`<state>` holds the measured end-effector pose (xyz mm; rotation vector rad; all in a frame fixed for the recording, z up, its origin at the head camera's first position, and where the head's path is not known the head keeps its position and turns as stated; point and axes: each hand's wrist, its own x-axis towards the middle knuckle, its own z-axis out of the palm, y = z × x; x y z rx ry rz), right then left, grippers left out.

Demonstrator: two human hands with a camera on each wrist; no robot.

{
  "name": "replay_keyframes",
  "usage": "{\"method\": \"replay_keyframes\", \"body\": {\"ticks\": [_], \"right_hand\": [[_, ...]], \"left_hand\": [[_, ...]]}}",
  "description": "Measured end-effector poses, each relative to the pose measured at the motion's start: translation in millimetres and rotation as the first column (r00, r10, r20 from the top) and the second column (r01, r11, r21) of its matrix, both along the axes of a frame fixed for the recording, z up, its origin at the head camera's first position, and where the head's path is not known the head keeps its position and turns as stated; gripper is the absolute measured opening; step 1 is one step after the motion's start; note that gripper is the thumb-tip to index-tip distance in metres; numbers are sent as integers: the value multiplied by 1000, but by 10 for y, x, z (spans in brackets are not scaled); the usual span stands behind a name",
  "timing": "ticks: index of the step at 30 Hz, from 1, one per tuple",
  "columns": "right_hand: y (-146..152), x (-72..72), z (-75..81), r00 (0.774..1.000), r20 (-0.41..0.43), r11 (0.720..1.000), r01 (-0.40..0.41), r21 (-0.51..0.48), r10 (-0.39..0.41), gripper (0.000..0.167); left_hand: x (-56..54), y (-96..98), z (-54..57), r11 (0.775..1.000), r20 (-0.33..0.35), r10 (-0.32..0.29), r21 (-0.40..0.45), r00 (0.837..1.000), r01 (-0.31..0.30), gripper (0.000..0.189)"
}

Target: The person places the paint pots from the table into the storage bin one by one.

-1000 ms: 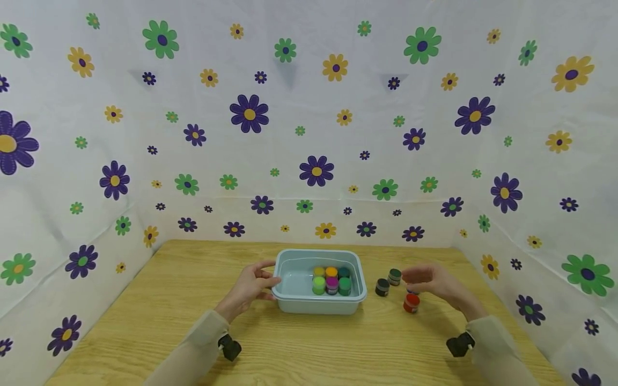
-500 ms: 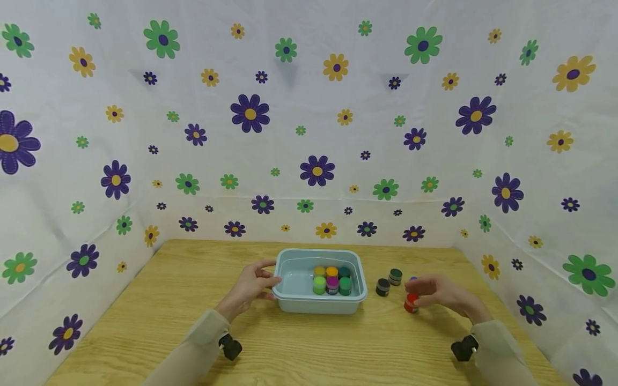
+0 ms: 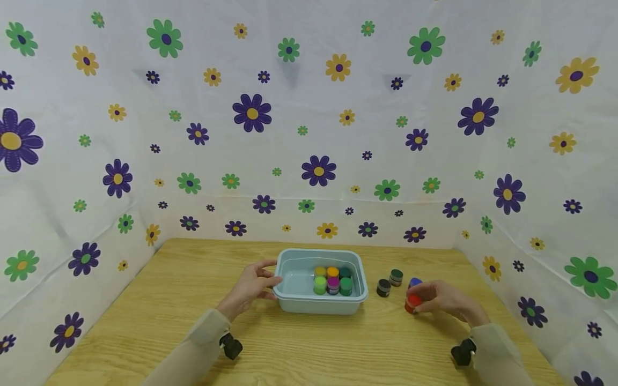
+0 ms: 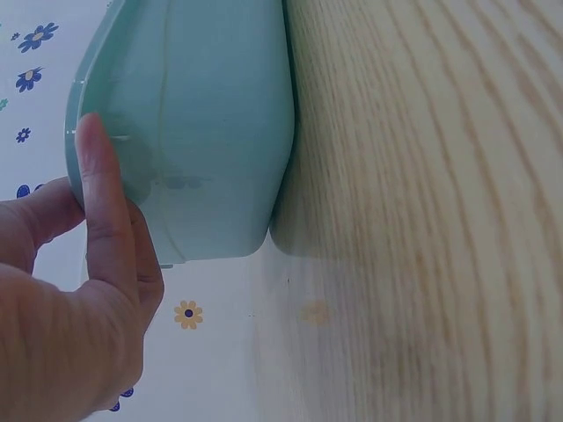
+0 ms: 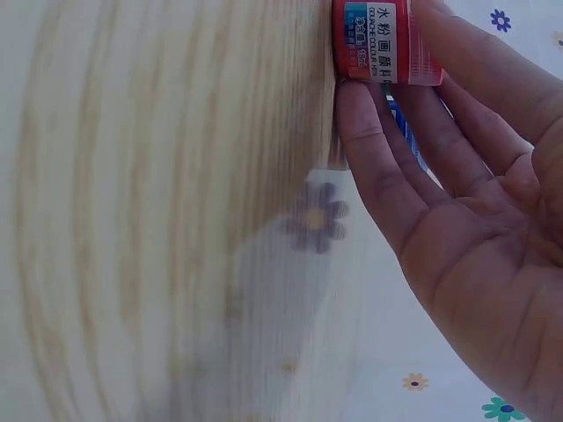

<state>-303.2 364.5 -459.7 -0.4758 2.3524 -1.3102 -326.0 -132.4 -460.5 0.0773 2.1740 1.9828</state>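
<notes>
My left hand (image 3: 246, 289) pinches the left rim of a pale blue plastic box (image 3: 318, 306), thumb at the inner edge and fingers against the outer wall (image 4: 211, 132). My right hand (image 3: 446, 300) holds a small red gouache paint jar (image 3: 412, 304) between thumb and fingers. The right wrist view shows the label on this red jar (image 5: 378, 44), with fingers right at its base. Partly hidden behind the right hand is a blue paint jar (image 3: 415, 281). A light green jar (image 3: 320, 286), a purple jar (image 3: 333, 286) and several others stand in the box's right half.
Left of the right hand, a black paint jar (image 3: 383, 288) and a dark green one (image 3: 396, 277) stand on the wooden table (image 3: 299, 348). Flower-printed white cloth (image 3: 289, 161) encloses the table at the back and both sides.
My right hand has moved from over the blue jar down and toward me onto the red jar, and its fingers have closed round it. The left hand stays on the box rim.
</notes>
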Motion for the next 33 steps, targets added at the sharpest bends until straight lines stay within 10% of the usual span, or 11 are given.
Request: {"method": "replay_keyframes", "body": {"ticks": [20,33], "right_hand": [[-119,28,36,991,6,990,137,32,-137,55],[-311,-10,58,996,3,995,89,-56,-89,48]], "left_hand": [[0,1,24,1000,-8,-4,-7,1000,4,56],[25,13,32,1000,-22,7,-13,1000,-7,56]]}}
